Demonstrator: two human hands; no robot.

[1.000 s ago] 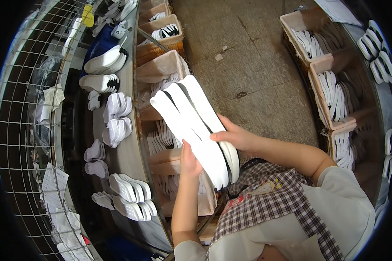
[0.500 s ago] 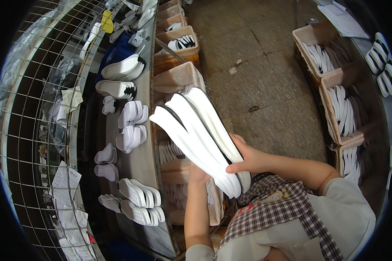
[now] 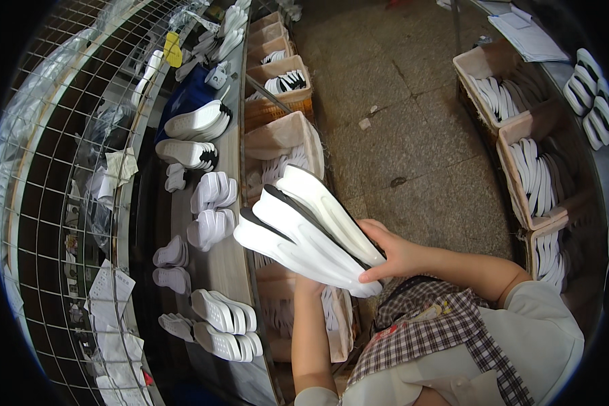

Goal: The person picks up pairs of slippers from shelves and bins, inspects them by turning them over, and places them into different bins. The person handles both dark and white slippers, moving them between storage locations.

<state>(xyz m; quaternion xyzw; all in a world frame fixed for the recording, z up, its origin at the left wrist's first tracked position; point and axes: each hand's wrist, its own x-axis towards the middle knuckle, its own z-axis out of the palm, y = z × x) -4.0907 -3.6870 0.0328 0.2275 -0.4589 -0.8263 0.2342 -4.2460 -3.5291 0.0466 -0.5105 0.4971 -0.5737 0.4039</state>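
Three white shoe soles (image 3: 311,243) with dark inner faces lie fanned in front of me, their far ends spread apart. My right hand (image 3: 394,252) is closed round their near right end, thumb on top and fingers along the far side. Under the soles' near left side sits my left hand (image 3: 309,284), gripping from below; its fingers are mostly hidden behind them. Just beyond the soles stands a cloth-lined basket (image 3: 306,128) with more pale soles inside.
To the left, a long bench (image 3: 240,274) carries paired stacks of white soles (image 3: 223,318), with a wire grid (image 3: 54,169) behind it. More lined baskets stand along the bench. On the right, baskets (image 3: 514,135) of white and dark soles line a second table with papers (image 3: 531,40).
The held soles have dropped lower and tilted, and their far ends show more of the dark inner faces. Both hands keep hold. The whole view has shifted slightly.
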